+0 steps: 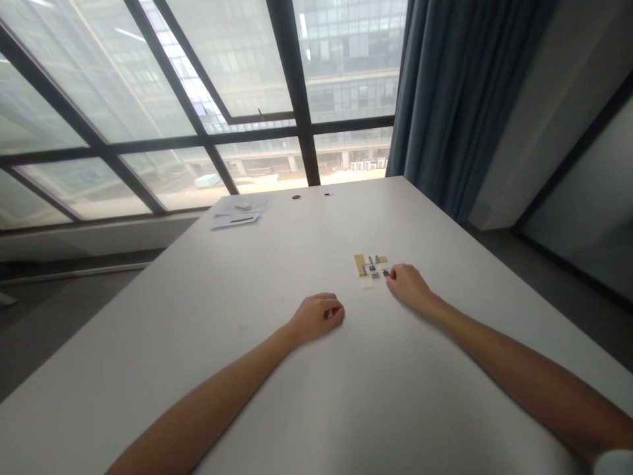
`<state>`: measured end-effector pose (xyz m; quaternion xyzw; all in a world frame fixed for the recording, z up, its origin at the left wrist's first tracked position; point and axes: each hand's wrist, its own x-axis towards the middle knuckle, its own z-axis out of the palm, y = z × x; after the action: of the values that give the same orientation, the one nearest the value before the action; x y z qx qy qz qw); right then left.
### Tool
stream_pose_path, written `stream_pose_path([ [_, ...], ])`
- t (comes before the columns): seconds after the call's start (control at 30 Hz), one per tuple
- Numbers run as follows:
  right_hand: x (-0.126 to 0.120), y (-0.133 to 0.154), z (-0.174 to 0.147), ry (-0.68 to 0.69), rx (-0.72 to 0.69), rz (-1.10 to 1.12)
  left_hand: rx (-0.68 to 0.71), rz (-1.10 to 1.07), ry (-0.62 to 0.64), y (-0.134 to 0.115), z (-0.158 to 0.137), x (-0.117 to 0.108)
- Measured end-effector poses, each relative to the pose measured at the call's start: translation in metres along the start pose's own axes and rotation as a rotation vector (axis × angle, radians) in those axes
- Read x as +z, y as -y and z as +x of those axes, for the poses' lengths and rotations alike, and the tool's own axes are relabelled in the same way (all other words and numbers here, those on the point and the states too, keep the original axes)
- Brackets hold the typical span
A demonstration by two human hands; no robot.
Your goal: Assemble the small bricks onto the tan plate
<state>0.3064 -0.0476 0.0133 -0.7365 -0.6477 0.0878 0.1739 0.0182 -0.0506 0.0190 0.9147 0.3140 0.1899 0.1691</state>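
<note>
Small flat pieces, tan (pixel 359 260), dark grey (pixel 375 275) and pale cream (pixel 367 283), lie grouped on the white table (pixel 267 277). My right hand (pixel 409 285) is at the right side of this group. Its thumb and forefinger pinch at a small dark piece (pixel 386 272), partly covered by the fingertips. To the left and nearer to me, my left hand (pixel 316 316) rests on the table with its fingers curled and thumb and forefinger forming a loop. Nothing shows in it, and it is apart from the pieces.
Papers (pixel 235 220) with a dark pen-like strip and a small white object lie at the table's far left. Two small round dark spots, one a disc (pixel 295 197), sit near the far edge. Beyond are large windows (pixel 257 158) and a blue curtain (pixel 459 105).
</note>
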Motion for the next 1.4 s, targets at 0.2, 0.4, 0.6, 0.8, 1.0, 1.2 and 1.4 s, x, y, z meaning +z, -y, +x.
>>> stream_pose_path([
  [0.2,-0.016,-0.008,0.01,-0.056,0.037,0.047,0.002,0.006,-0.014,0.001,0.0,0.001],
  [0.4,-0.049,-0.015,0.02,-0.32,-0.008,0.23,-0.115,0.085,-0.223,0.018,0.005,-0.013],
  [0.6,-0.034,0.023,-0.025,-0.338,-0.412,0.312,-0.174,0.205,-0.135,0.013,-0.003,-0.023],
  [0.8,0.018,0.043,-0.092,-0.077,-0.614,0.134,-0.175,0.297,-0.021,-0.016,-0.039,0.011],
  [1.0,0.038,0.041,-0.109,0.069,-0.606,0.026,-0.261,0.337,0.058,-0.023,-0.052,0.027],
  [1.2,0.033,0.043,-0.105,0.133,-0.59,0.021,-0.284,0.338,0.078,-0.024,-0.05,0.026],
  [1.4,0.027,0.046,-0.106,0.129,-0.601,0.003,-0.281,0.335,0.078,-0.026,-0.05,0.024],
])
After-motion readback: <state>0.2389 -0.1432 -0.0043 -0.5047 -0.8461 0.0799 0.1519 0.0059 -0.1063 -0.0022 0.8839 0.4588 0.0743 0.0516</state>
